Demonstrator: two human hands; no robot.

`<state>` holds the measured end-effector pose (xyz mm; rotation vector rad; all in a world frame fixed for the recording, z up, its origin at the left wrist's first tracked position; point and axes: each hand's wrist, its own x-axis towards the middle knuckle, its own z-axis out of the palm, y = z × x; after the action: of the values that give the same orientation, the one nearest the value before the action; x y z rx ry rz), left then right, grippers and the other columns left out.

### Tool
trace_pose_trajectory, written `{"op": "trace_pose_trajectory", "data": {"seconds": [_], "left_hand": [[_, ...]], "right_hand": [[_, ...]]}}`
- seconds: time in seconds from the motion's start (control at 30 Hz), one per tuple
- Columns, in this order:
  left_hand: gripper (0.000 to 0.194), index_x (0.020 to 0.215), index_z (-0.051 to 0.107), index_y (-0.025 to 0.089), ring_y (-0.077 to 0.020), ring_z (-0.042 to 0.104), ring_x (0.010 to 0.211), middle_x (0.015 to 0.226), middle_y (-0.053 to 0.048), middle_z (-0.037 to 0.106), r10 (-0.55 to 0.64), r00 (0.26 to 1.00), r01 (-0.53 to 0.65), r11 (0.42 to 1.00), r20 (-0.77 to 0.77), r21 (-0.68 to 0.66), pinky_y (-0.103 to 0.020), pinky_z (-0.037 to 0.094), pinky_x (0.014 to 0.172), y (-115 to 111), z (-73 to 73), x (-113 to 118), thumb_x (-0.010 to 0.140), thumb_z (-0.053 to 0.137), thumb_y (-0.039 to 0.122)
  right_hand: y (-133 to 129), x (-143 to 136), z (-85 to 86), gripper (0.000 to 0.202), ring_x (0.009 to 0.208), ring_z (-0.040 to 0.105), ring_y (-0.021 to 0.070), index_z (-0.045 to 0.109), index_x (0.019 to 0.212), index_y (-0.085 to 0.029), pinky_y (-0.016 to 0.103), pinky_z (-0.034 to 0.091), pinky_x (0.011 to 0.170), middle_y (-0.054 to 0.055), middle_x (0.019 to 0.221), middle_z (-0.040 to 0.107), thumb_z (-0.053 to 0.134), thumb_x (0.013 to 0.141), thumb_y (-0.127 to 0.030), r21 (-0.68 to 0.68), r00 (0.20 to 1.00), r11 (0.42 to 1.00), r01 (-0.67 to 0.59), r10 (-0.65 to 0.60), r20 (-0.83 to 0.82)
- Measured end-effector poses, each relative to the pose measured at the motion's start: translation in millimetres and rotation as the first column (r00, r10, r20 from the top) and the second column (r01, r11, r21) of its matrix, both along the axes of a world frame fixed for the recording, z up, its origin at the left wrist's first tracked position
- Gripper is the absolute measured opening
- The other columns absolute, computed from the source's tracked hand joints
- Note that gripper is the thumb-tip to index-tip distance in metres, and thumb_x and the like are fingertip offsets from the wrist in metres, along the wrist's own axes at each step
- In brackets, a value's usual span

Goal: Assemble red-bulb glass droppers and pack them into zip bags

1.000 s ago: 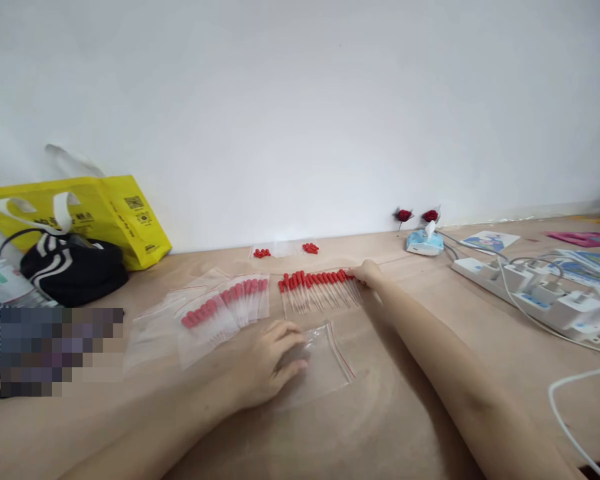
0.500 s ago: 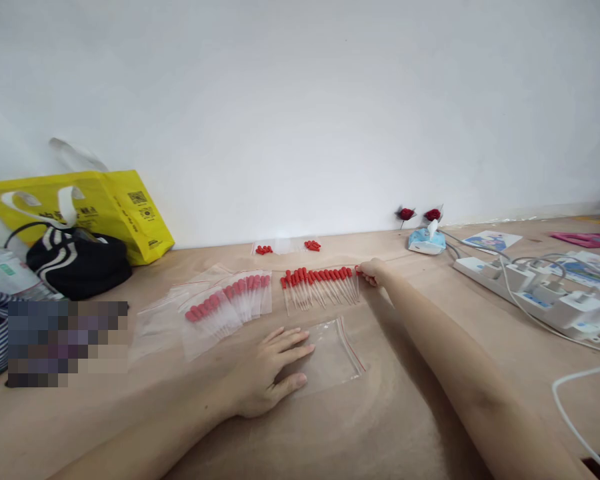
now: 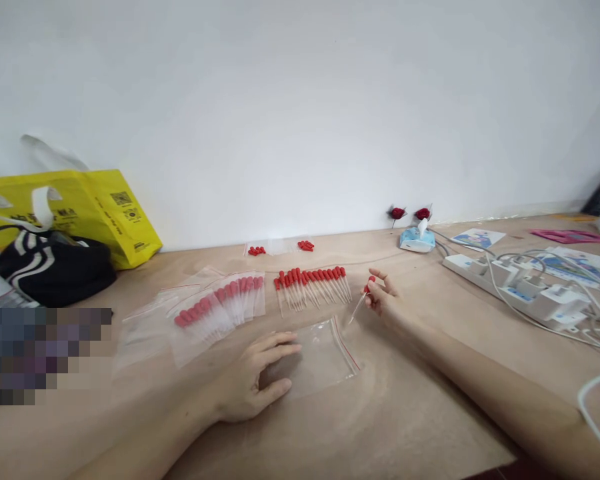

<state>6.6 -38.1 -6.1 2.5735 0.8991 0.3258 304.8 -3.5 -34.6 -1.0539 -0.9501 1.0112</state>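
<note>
1. Right hand (image 3: 380,297): thumb and forefinger pinch one red-bulbed dropper (image 3: 360,305), lifted just off the counter (image 3: 420,413), tip slanting down toward the empty bag.
2. Left hand (image 3: 253,380): fingers spread, pressing flat the near edge of an empty zip bag (image 3: 320,357).
3. Loose dropper row (image 3: 313,283): just beyond both hands, not yet bagged.
4. Filled bags (image 3: 220,310): fanned out, beyond and left of the left hand; done, by the look of them.
</note>
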Motion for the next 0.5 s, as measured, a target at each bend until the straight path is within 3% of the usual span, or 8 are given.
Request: {"op": "trace_pose_trajectory", "data": {"seconds": [0.33, 0.5], "left_hand": [[0.050, 0.127, 0.039, 0.027, -0.0231, 0.039, 0.120, 0.130, -0.003, 0.045, -0.048, 0.999, 0.048, 0.999, 0.012, -0.025, -0.045, 0.023, 0.104, 0, 3.7, 4, 0.079, 0.051, 0.034], [0.050, 0.127, 0.038, 0.028, -0.0238, 0.036, 0.122, 0.131, -0.002, 0.044, -0.040, 0.999, 0.041, 0.998, 0.008, -0.039, -0.045, 0.023, 0.104, 1, 2.6, 3, 0.079, 0.050, 0.035]], "right_hand": [[-31, -13, -3.5, 0.046, 0.057, 0.054, 0.0105, 0.038, 0.091, -0.023, 0.025, 0.042, 0.056, -0.002, 0.071, 0.056, 0.061, 0.064, -0.053, -0.050, 0.993, 0.992, -0.113, 0.114, 0.013], [-31, -2, -4.8, 0.047, 0.056, 0.053, 0.0099, 0.038, 0.092, -0.023, 0.026, 0.043, 0.058, -0.001, 0.073, 0.057, 0.059, 0.064, -0.056, -0.015, 0.993, 0.998, -0.059, 0.061, 0.098]]}}
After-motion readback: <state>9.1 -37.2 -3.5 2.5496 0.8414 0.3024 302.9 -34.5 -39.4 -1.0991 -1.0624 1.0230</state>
